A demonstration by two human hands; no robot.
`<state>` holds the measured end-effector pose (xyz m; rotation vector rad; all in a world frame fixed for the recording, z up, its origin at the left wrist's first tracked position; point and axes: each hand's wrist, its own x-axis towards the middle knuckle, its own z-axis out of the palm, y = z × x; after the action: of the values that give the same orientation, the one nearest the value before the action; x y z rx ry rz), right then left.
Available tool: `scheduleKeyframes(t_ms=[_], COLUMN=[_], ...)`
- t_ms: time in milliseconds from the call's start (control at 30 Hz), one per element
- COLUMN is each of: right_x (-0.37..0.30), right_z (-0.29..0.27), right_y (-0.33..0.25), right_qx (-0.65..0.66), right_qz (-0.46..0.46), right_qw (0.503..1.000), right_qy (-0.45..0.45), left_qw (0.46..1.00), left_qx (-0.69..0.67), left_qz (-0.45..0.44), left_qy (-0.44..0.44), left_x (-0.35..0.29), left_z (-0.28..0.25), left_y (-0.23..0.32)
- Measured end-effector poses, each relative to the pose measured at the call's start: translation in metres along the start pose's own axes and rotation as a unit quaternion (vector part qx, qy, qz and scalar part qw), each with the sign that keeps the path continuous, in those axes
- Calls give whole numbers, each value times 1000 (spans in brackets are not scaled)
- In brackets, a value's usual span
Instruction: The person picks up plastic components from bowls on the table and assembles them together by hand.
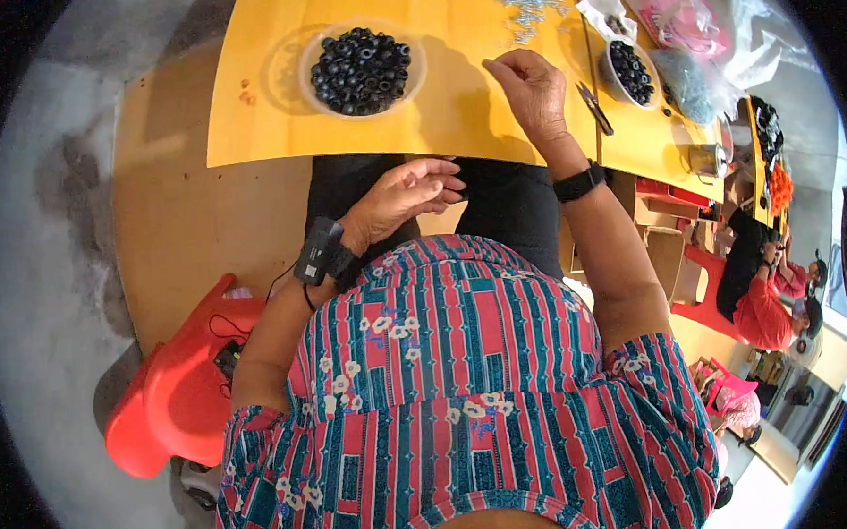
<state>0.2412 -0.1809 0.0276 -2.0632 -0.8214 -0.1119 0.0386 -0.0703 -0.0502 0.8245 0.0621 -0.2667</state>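
Observation:
My right hand (534, 94) is raised over the yellow table (453, 83), its fingers curled and the thumb and forefinger pressed together. Anything in that pinch is too small to make out. Below the table's front edge, over my lap, my left hand (404, 197) has its fingers loosely stretched and apart, with no held thing visible. A clear round bowl (418, 85) full of small black ring-shaped parts (360, 71) stands on the table to the left of my right hand. Beyond that hand lies a loose pile of small silvery pieces (527, 5).
Small snips (594, 109) lie right of my right hand. Further right are a second bowl of black parts (631, 71), a clear plastic bag (688, 87), a pink bag (679, 15) and a metal cup (707, 160). A red stool (187, 379) stands at left; people sit at right.

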Motion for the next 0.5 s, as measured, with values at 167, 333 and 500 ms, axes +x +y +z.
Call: scheduleKeyframes(t_ms=[167, 333, 500], right_x=[2, 14, 24], right_z=[24, 44, 60], right_y=[-39, -59, -65], right_qx=[-39, -175, -356], right_qz=[-102, -212, -141], right_qw=[992, 955, 905], right_qy=[-67, -113, -186], left_qw=[1000, 1000, 1000], left_qx=[0, -16, -25], left_qz=[3, 3, 3], left_qy=[-5, -12, -10], left_x=[-4, -3, -2], left_z=[3, 4, 6], left_y=[0, -2, -2])
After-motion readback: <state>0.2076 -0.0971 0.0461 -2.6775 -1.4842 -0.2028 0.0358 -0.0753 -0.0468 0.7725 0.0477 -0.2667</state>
